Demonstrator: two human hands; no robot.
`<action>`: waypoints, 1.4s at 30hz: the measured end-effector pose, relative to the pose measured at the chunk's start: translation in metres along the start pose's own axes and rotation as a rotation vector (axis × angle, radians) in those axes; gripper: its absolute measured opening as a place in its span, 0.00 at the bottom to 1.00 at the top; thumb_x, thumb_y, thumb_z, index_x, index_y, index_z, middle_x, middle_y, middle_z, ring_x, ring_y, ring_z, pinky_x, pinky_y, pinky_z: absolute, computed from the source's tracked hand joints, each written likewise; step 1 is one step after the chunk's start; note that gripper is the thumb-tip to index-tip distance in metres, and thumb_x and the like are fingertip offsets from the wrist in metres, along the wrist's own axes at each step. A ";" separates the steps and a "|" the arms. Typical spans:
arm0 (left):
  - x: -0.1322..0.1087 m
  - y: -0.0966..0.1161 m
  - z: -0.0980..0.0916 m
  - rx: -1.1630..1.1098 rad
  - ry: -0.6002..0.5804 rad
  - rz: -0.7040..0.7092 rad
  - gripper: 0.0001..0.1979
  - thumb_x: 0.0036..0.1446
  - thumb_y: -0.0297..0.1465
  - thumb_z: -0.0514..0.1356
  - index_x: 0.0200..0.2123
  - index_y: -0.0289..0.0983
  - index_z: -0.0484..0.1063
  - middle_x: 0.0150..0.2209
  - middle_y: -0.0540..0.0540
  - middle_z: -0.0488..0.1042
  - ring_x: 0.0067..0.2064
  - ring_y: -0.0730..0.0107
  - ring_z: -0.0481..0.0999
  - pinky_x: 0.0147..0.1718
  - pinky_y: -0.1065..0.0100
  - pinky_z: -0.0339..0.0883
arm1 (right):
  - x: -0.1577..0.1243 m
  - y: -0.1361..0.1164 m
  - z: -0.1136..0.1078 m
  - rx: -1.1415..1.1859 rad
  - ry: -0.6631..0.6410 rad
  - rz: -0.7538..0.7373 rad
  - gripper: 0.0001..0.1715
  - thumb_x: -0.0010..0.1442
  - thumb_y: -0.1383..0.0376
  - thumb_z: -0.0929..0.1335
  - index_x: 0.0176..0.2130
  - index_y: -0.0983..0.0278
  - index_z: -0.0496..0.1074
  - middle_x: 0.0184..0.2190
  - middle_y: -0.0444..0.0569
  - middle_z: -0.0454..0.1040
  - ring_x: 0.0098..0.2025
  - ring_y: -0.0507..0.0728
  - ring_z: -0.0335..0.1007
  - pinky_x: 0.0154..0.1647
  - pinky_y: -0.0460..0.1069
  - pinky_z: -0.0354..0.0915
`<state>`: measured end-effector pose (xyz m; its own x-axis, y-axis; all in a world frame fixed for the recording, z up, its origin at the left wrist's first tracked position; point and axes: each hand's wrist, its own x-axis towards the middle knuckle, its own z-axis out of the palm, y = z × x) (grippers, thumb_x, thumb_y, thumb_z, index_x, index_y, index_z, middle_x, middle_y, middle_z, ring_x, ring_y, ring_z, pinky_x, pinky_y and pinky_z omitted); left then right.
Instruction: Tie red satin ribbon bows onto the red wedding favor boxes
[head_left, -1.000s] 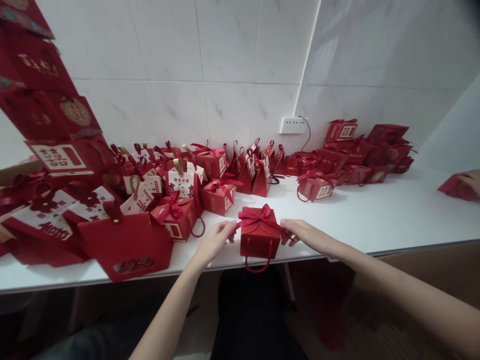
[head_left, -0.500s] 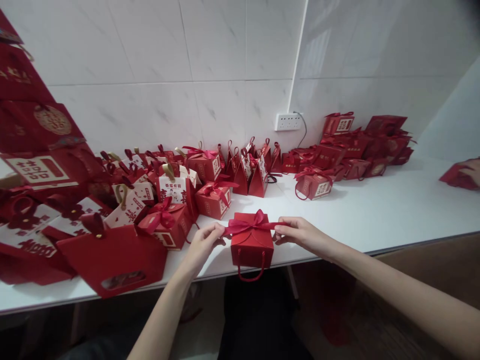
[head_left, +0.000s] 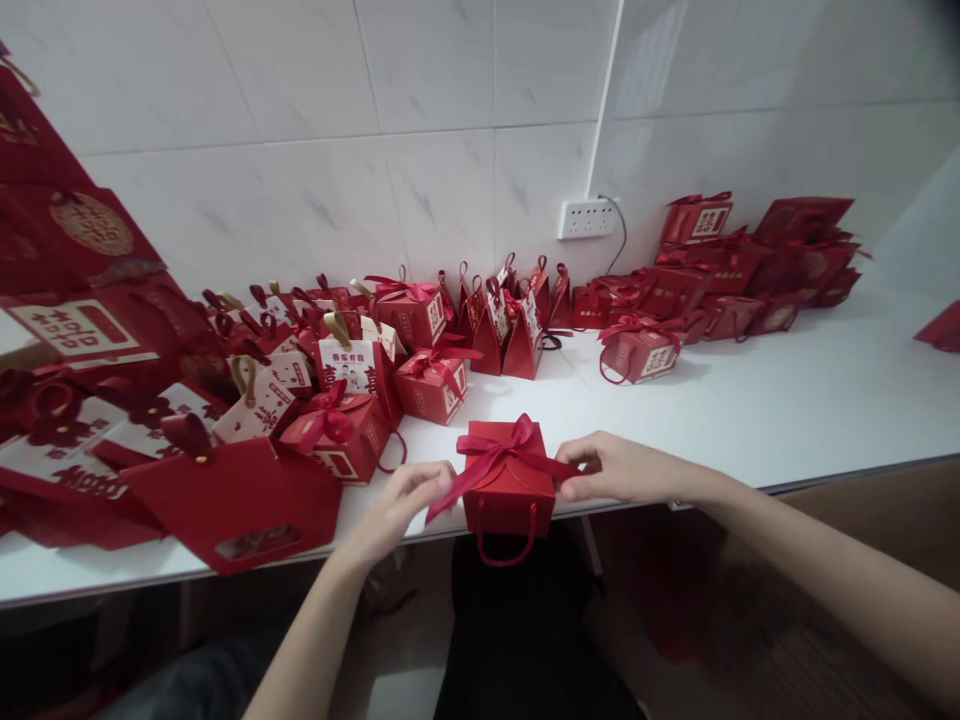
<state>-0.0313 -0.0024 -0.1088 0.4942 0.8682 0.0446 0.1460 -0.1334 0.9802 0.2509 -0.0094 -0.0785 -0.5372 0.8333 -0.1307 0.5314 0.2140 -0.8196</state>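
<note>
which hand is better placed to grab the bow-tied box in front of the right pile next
Probably the right hand: it is nearer that bow-tied box, while the left hand is on the left side of the front box.

Pale, grey-veined tiled wall across the upper frame; a white vertical strip descends to a socket panel, with faint sheen at upper right. White tabletop spans mid-frame. Shadowed floor below, its material indistinct.

On the table, bags stand left of the front box.
</note>
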 end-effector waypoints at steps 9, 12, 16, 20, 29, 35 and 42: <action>0.039 0.023 -0.002 0.237 0.019 -0.115 0.20 0.50 0.47 0.57 0.20 0.37 0.62 0.20 0.54 0.59 0.24 0.75 0.57 0.24 0.72 0.50 | 0.042 -0.021 -0.005 -0.076 0.305 0.004 0.17 0.53 0.53 0.67 0.25 0.65 0.68 0.24 0.45 0.70 0.26 0.51 0.62 0.29 0.47 0.56; 0.035 0.028 0.011 0.203 0.059 -0.091 0.20 0.50 0.46 0.57 0.19 0.37 0.58 0.19 0.55 0.55 0.22 0.77 0.53 0.22 0.73 0.47 | 0.041 -0.021 0.004 0.090 0.348 0.023 0.17 0.51 0.55 0.67 0.22 0.65 0.65 0.19 0.41 0.65 0.21 0.49 0.56 0.25 0.46 0.52; 0.025 0.021 0.029 0.072 0.292 -0.035 0.20 0.52 0.44 0.56 0.18 0.37 0.55 0.19 0.56 0.52 0.22 0.78 0.51 0.21 0.74 0.47 | 0.026 -0.017 0.025 0.400 0.455 0.062 0.20 0.49 0.53 0.69 0.21 0.64 0.62 0.16 0.37 0.57 0.19 0.47 0.48 0.22 0.46 0.45; 0.019 0.009 0.041 -0.024 0.409 -0.048 0.19 0.53 0.43 0.56 0.19 0.37 0.55 0.19 0.56 0.52 0.22 0.79 0.51 0.20 0.75 0.46 | 0.018 -0.009 0.050 0.838 0.482 0.061 0.22 0.47 0.53 0.72 0.21 0.64 0.61 0.17 0.36 0.57 0.19 0.46 0.47 0.22 0.45 0.43; 0.016 -0.011 0.057 -0.145 0.606 -0.010 0.19 0.56 0.40 0.57 0.20 0.37 0.56 0.20 0.55 0.53 0.23 0.79 0.52 0.22 0.76 0.51 | 0.020 0.012 0.076 1.311 0.470 0.044 0.21 0.46 0.60 0.75 0.20 0.65 0.62 0.19 0.39 0.63 0.22 0.46 0.54 0.25 0.43 0.52; 0.018 -0.019 0.063 -0.212 0.671 0.001 0.20 0.54 0.41 0.58 0.20 0.37 0.55 0.20 0.56 0.52 0.23 0.79 0.52 0.22 0.77 0.51 | 0.017 0.017 0.072 1.264 0.416 0.084 0.22 0.46 0.57 0.75 0.21 0.65 0.62 0.18 0.39 0.62 0.21 0.47 0.55 0.24 0.43 0.53; -0.002 -0.023 0.055 -0.356 0.740 0.045 0.16 0.53 0.45 0.54 0.25 0.40 0.58 0.22 0.55 0.58 0.22 0.75 0.59 0.19 0.74 0.56 | 0.072 0.013 0.010 0.636 0.643 -0.114 0.28 0.46 0.47 0.72 0.37 0.62 0.64 0.30 0.43 0.66 0.32 0.52 0.64 0.33 0.48 0.63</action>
<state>0.0121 -0.0273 -0.1417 -0.2180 0.9727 0.0793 -0.2024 -0.1246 0.9713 0.2127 0.0486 -0.1040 0.0054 0.9887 0.1500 -0.0664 0.1501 -0.9864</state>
